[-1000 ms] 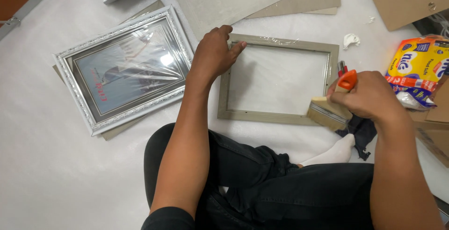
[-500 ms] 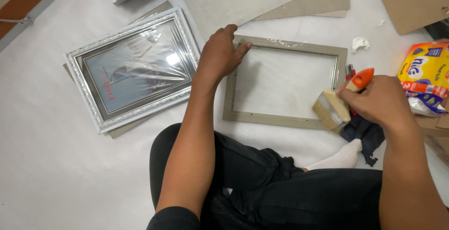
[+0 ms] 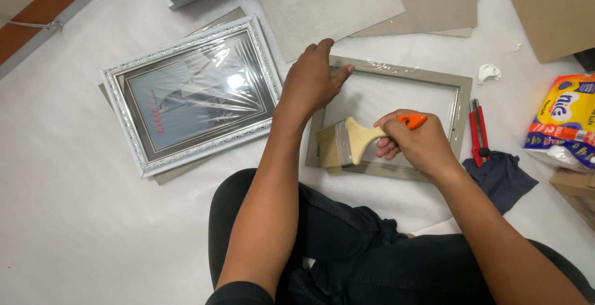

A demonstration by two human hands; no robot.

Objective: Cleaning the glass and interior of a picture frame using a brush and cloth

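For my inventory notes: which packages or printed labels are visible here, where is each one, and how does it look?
Soft plastic pack: far right edge, beside the dark cloth; yellow, blue and white, crumpled.
Wrapped silver picture frame: left of the left hand; rectangular, small red print on its insert.

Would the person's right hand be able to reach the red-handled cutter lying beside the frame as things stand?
Probably yes, but not freely: the right hand is closed around the paintbrush over the grey frame. The red-handled cutter lies just right of the frame with nothing on it, so the brush would need putting down first.
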